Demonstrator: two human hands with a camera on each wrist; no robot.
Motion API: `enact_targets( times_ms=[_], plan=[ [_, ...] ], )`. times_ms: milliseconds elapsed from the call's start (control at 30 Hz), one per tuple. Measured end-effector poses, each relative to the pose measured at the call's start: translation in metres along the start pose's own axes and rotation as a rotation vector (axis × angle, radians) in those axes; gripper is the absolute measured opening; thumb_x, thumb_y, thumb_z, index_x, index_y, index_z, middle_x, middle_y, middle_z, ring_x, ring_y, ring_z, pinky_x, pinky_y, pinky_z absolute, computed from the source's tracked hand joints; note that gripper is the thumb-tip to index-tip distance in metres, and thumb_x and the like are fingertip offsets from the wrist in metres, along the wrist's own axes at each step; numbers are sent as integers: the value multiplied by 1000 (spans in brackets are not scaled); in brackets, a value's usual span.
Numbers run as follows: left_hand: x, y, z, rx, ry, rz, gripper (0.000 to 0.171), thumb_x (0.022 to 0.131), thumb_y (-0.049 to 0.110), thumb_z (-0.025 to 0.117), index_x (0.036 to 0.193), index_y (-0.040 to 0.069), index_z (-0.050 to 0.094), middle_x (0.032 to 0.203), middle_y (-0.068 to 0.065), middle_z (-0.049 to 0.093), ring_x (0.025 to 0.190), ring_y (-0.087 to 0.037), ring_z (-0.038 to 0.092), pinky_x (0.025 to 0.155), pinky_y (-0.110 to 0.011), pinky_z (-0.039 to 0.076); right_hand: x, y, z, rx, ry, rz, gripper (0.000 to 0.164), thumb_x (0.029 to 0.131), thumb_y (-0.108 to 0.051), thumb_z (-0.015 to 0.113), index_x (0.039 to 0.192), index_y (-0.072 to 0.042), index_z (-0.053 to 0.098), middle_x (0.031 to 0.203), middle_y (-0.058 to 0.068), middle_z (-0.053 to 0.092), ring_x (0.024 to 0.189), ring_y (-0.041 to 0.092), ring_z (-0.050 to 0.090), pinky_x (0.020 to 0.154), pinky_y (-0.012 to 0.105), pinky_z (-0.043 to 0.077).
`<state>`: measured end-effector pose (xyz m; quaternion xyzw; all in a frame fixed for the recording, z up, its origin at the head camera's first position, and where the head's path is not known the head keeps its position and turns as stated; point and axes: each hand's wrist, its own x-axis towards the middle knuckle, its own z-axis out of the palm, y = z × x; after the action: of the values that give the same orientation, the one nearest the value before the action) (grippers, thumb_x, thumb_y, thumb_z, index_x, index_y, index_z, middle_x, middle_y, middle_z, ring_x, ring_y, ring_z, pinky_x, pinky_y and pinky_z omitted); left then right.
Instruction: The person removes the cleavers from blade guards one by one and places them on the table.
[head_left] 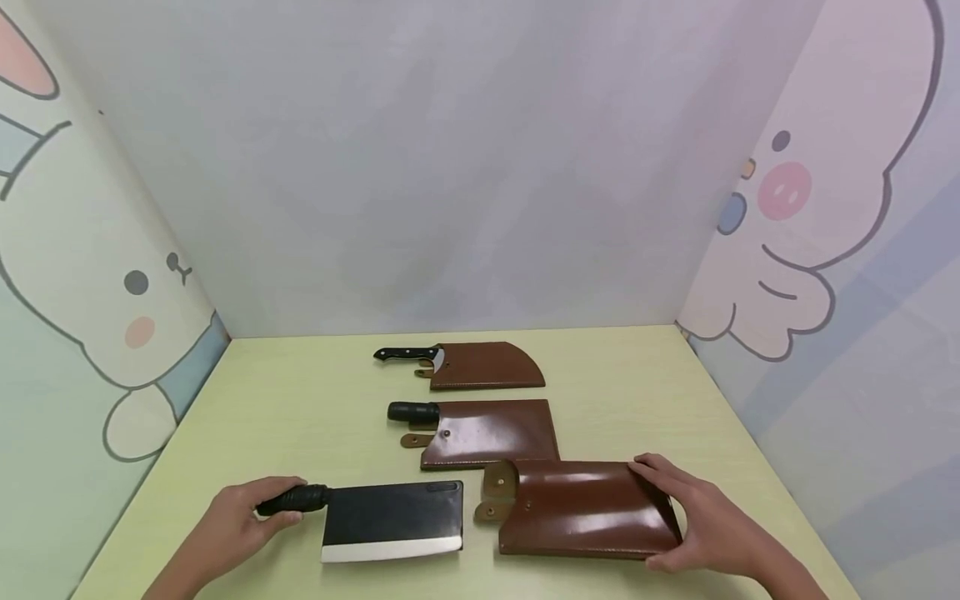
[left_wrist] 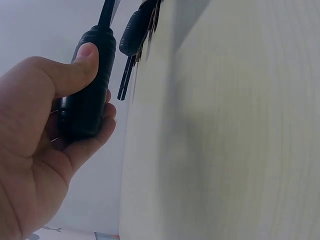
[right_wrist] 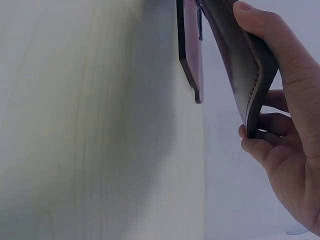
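My left hand (head_left: pixel 243 521) grips the black ribbed handle (left_wrist: pixel 87 85) of a cleaver (head_left: pixel 393 515). Its dark rectangular blade points right, with the bright edge toward me. On the other side, my right hand (head_left: pixel 701 525) holds a brown leather knife sheath (head_left: pixel 588 510) by its far right end, thumb and fingers on opposite edges. The sheath's mouth and its two strap tabs (head_left: pixel 497 496) face the cleaver, with a small gap between blade tip and sheath. In the right wrist view the stitched sheath end (right_wrist: pixel 255 82) is raised off the table.
Behind lie two sheathed knives: a cleaver in a rectangular brown sheath (head_left: pixel 495 433), and farther back a knife with a riveted black handle in a curved sheath (head_left: pixel 487 367). The pale yellow table (head_left: pixel 300 417) meets a grey back wall (head_left: pixel 450 167) and side walls with cartoon animals.
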<state>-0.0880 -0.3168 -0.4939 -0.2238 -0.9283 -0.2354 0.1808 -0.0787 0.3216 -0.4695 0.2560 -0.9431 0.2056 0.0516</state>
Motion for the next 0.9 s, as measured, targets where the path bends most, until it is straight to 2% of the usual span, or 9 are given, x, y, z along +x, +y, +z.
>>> enact_targets(
  times_ms=[267,533,667,900],
  plan=[
    [-5,-6,5,13,-30,3,40,70,24,93,106,14,79,99,4,77,90,-3,71,76,-9,48,-4,1,0,10,-20,-6,109,57,-62,95,148,-17,54,145,7,56,117,21,64,80,31,57],
    [-8,-7,8,-21,-103,-34,38,75,27,90,108,14,79,101,3,77,93,-2,70,71,-29,58,-5,4,4,46,-77,19,107,59,-65,92,147,-17,54,146,7,54,117,15,62,81,29,56],
    [-9,-5,7,-5,-169,-62,39,77,32,88,110,14,78,104,1,77,94,-8,72,73,-32,59,-5,4,5,53,-99,26,105,61,-66,91,148,-19,54,147,7,54,116,15,62,81,28,56],
    [-4,-4,5,21,-270,-65,42,80,37,86,112,12,77,107,0,76,97,-22,73,79,-39,59,-6,6,9,35,-127,26,107,64,-69,88,149,-14,53,148,9,52,119,20,62,82,30,56]
  ],
)
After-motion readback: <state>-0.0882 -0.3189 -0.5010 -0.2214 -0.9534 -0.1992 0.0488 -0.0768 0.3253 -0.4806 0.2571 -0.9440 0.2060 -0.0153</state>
